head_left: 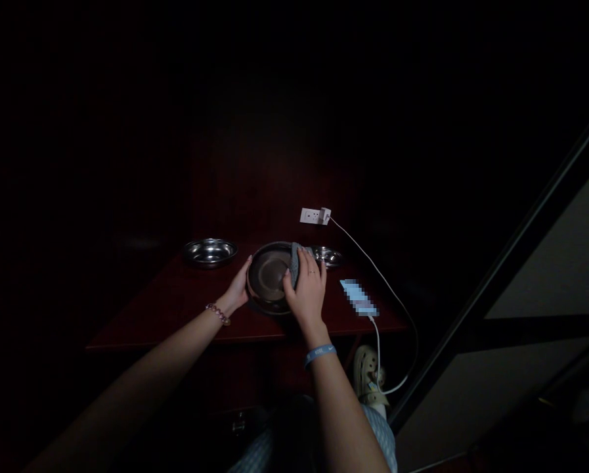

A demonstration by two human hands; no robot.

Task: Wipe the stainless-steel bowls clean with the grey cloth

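A round metal bowl point(269, 276) is tilted toward me above the dark red table. My left hand point(238, 287) grips its left rim, fingers behind it and partly hidden. On the right side, my right hand point(308, 286) presses a grey cloth point(295, 257) over the bowl's rim, the thumb on the inside. Behind and to the left, a shiny metal bowl point(210, 251) rests on the table. Another metal bowl point(329, 256) sits behind my right hand, partly covered by it.
The dark red table point(151, 315) ends at a front edge near me. A phone point(359, 298) lies on its right side, with a white cable point(390, 289) running to a charger in the wall socket point(308, 216). A clog point(368, 368) shows below.
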